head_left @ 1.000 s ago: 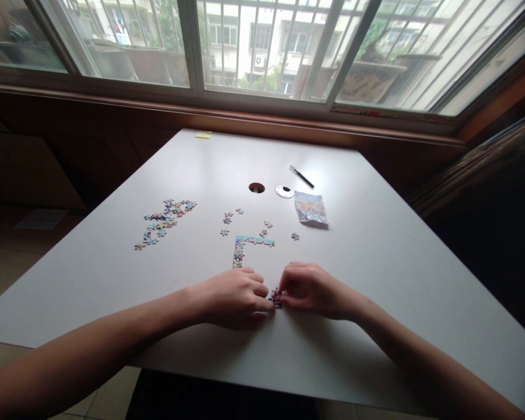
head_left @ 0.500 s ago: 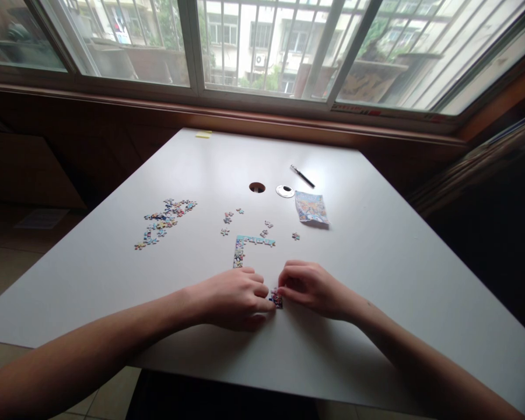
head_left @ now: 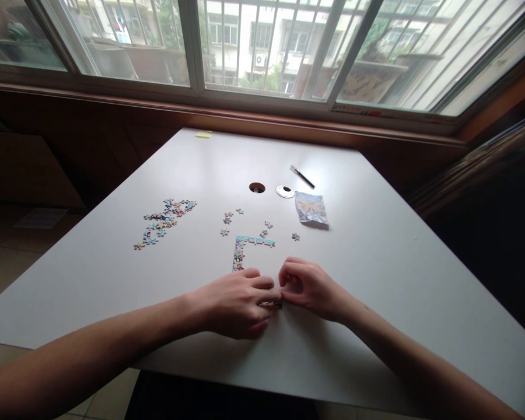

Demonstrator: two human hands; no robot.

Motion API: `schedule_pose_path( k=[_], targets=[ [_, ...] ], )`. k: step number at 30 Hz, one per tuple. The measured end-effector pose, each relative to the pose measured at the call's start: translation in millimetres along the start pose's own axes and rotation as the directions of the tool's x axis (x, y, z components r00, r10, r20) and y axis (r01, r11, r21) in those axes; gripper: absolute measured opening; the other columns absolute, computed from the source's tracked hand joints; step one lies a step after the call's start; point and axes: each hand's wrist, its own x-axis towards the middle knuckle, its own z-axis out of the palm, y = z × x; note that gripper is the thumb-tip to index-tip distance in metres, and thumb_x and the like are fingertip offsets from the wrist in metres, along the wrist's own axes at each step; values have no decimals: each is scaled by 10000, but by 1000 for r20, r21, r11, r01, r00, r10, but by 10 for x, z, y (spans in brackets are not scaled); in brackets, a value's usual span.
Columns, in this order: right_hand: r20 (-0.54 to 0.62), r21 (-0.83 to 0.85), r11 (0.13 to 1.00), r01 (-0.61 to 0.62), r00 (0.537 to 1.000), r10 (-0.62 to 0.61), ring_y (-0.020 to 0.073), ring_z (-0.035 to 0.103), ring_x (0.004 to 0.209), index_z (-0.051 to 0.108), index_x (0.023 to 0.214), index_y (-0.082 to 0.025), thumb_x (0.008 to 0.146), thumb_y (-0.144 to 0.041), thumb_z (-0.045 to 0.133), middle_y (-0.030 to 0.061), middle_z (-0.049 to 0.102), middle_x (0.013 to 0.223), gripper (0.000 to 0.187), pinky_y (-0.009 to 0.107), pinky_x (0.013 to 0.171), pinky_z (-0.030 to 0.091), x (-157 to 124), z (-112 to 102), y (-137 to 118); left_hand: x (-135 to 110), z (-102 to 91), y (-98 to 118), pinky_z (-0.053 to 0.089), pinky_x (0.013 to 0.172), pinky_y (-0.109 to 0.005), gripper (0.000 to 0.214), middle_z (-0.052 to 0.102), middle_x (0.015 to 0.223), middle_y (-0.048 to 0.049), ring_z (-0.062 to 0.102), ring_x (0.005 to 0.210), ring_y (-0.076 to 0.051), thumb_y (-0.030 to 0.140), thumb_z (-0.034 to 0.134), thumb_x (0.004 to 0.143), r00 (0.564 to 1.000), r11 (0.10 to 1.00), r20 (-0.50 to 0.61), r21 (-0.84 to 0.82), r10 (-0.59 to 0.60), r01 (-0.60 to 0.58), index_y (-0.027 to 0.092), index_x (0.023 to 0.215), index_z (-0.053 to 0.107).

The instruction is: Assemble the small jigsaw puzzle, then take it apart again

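My left hand (head_left: 244,301) is closed, its curled fingers over a small joined section of jigsaw puzzle pieces (head_left: 277,304) low on the table. From the other side, my right hand (head_left: 306,287) pinches at that section's right edge with thumb and index finger. Most of the section is hidden under the left fingers. Just beyond, an assembled corner of the puzzle border (head_left: 238,251) lies flat, a left column joined to a light-blue top row. Its lower end passes behind my left hand.
Loose pieces form a pile (head_left: 164,220) on the left of the white table (head_left: 376,268). A few single pieces (head_left: 228,217) lie beyond the border. Farther back are a printed picture sheet (head_left: 311,208), a pen (head_left: 303,176), a round cover (head_left: 284,191) and a cable hole (head_left: 257,188).
My left hand has shifted slightly right and toward me, covering more of the joined section. My right fingertips remain at its edge. The pieces elsewhere look unchanged.
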Motion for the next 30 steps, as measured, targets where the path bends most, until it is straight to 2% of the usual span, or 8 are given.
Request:
schedule_pose_path(
  k=[5,8,11,15,17,23,27,30],
  targets=[
    [27,57,997,51,998,-52,112,495,630,606,795,-204,827,-204,654,-21,559,731,58,234,578,405,14,-52,37,-8,31,13,445,838,-362,160,681,1078,-78,571,933,-205,255,551,901,1000,1000,-9,-23,4,-4,152,933,669],
    [-168,3,1000,28,985,-27,137,511,635,612,826,-205,882,-250,597,-10,559,706,73,262,601,432,91,-111,171,-11,51,8,440,854,-357,158,686,1104,-69,579,941,-199,237,527,908,1000,999,-28,-46,-12,11,159,925,664],
    [-450,-213,976,-54,892,-49,209,572,831,649,911,-193,887,-259,576,54,617,867,100,354,799,469,200,-145,402,2,62,28,436,861,-356,152,696,1089,-72,589,949,-202,235,527,909,999,998,-39,-57,-14,12,161,869,653],
    [-551,-318,916,-246,834,33,278,558,937,688,1062,-189,869,-325,597,100,626,982,253,462,930,431,292,-147,653,9,28,10,434,858,-346,145,696,1090,-75,590,974,-201,247,540,907,995,997,-94,-83,-15,7,168,921,662],
    [-548,-313,908,-278,834,67,280,554,936,694,1086,-194,878,-337,583,103,618,991,276,462,928,432,299,-140,699,-23,-12,-99,426,856,-348,155,696,1057,-66,583,968,-197,228,523,919,983,993,-146,-73,-107,97,176,946,666],
    [-520,-292,918,-269,850,84,275,543,950,698,1080,-201,893,-328,558,99,602,1000,266,445,935,425,278,-135,665,-285,-97,-746,394,874,-409,167,686,1016,-68,549,1031,-249,206,527,929,807,818,-224,61,-547,571,199,922,694],
    [-506,-305,915,-264,859,79,279,537,958,690,1076,-218,898,-311,543,97,593,1010,249,449,938,420,272,-135,646,-388,-48,-976,380,939,-441,196,690,1096,-64,539,1074,-266,241,541,924,663,680,-241,17,-709,733,224,1049,692],
    [-496,-321,913,-253,866,66,285,534,964,685,1067,-222,900,-303,532,101,590,1031,241,454,933,417,271,-135,638,-399,-3,-1026,372,962,-448,236,693,1130,-58,530,1095,-269,230,519,932,615,636,-245,-8,-750,772,235,1108,676]
  ],
)
